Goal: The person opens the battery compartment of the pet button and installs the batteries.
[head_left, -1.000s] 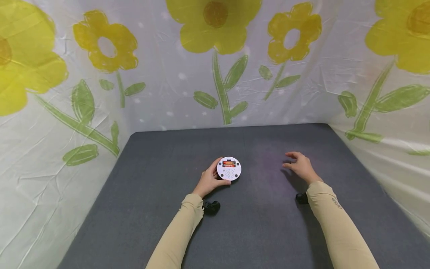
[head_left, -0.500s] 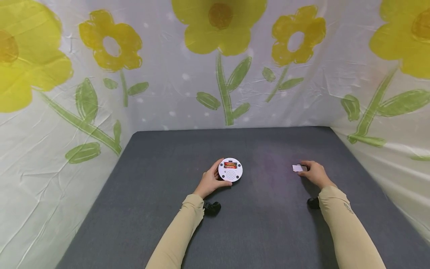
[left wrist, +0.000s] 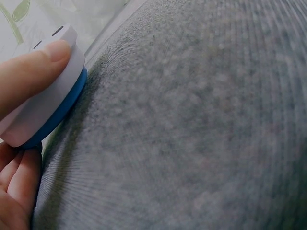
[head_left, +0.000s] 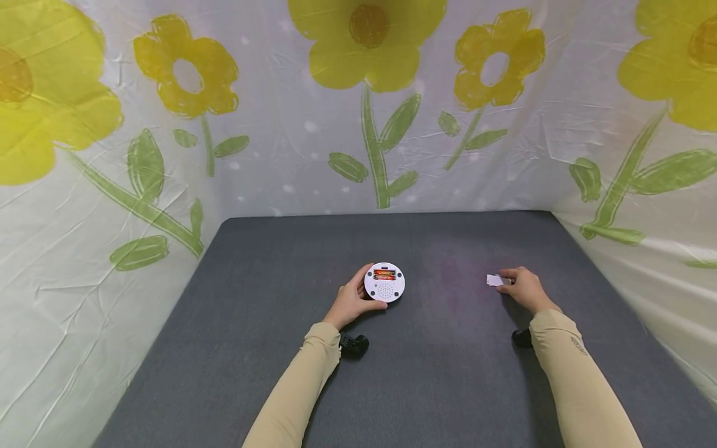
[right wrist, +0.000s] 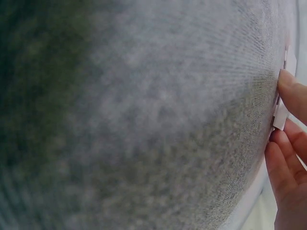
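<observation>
A round white device (head_left: 384, 291) lies underside up on the table, its battery compartment exposed with red-and-orange batteries (head_left: 384, 274) inside. Small dark feet and a patch of speaker holes show on the same face. My left hand (head_left: 351, 301) grips its left side, thumb at the near edge; the left wrist view reveals a blue layer (left wrist: 57, 112) beneath the white body. Toward the right, my right hand (head_left: 527, 290) pinches a small white battery cover (head_left: 495, 280) between thumb and fingers, at or just above the tabletop.
Dark grey cloth covers the table (head_left: 442, 373). A pale curtain (head_left: 280, 124) printed with yellow flowers hangs behind and along both sides. Black wrist-worn devices (head_left: 354, 346) sit beneath both sleeves.
The right hand moved right and toward me, and the white cover came into view in its fingers. Over the last half second it has barely moved. The left hand keeps its grip.
</observation>
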The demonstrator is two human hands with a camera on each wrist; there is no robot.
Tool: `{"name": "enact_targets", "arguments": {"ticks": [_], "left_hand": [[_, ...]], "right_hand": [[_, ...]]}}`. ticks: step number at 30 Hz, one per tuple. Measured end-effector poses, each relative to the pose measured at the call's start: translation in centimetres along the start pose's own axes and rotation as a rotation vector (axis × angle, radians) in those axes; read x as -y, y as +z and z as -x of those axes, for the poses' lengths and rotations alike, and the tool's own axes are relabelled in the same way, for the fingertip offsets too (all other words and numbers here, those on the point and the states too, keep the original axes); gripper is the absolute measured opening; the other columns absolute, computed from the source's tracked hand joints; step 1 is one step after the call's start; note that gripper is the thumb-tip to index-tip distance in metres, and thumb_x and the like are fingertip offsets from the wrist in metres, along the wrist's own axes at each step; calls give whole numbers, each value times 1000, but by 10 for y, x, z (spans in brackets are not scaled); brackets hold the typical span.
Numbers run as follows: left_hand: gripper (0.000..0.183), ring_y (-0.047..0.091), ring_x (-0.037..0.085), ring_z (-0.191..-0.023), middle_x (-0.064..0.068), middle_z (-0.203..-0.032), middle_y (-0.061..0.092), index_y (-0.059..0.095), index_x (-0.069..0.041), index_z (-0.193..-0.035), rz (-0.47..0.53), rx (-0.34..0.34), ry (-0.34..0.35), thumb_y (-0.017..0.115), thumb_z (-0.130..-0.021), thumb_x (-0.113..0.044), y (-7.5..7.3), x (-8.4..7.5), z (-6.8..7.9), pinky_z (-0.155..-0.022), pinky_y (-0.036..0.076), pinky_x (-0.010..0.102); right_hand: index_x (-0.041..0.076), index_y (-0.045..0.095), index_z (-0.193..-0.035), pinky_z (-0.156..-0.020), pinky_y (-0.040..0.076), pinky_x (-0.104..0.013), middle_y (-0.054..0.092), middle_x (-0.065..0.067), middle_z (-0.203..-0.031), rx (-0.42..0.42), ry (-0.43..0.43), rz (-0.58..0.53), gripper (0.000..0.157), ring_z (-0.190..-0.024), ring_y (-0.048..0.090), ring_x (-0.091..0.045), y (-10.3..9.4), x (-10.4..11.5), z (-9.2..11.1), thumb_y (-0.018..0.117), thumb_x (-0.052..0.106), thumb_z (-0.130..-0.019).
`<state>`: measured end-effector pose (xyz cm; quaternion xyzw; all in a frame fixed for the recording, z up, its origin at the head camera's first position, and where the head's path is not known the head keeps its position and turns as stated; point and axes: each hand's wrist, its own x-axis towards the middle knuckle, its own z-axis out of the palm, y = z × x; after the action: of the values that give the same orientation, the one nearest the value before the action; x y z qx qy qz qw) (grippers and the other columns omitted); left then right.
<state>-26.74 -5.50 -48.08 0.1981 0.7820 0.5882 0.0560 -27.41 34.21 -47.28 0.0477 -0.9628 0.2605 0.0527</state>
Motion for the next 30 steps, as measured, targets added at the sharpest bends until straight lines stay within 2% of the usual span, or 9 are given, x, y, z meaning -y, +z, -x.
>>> {"name": "enact_targets", "arguments": {"ticks": [7, 14, 21, 26, 30], "left_hand": [[93, 36, 20, -128, 13, -144, 33, 28, -12, -145, 13, 1, -7, 82, -69, -6, 0, 0, 0, -98, 38, 32], [93, 37, 20, -128, 13, -143, 35, 29, -12, -145, 4, 0, 2, 82, -69, -6, 0, 1, 0, -97, 39, 29], [93, 37, 19, -128, 12, -144, 34, 28, -13, -145, -11, 2, 10, 81, -70, -6, 0, 5, -1, -97, 40, 28], [93, 38, 20, -127, 13, -143, 35, 29, -13, -145, -15, -5, 14, 82, -70, -7, 1, 6, -1, -96, 40, 28], [93, 39, 21, -127, 13, -143, 35, 29, -11, -146, -23, -11, 16, 82, -69, -8, 2, 5, 0, -97, 40, 30]], "right_hand": [[-15, 62, -103, -72, 43, -50, 55, -25, -89, 3, -8, 8, 35, -85, 54, -39, 0, 2, 0, 73, 4, -75], [-15, 63, -96, -65, 41, -46, 55, -20, -77, -14, -83, 46, 29, -76, 50, -34, 0, 1, -1, 72, 2, -74], [-16, 63, -91, -68, 41, -50, 58, -22, -78, -3, -130, 114, 23, -77, 50, -36, 1, 4, -3, 70, 0, -76], [-16, 62, -92, -68, 43, -49, 56, -22, -81, 13, -113, 92, 25, -77, 52, -35, -1, 5, -2, 70, 1, -75], [-15, 63, -95, -65, 44, -44, 55, -18, -82, -8, -123, 52, 28, -75, 52, -30, -2, 7, -4, 69, 4, -76]]}}
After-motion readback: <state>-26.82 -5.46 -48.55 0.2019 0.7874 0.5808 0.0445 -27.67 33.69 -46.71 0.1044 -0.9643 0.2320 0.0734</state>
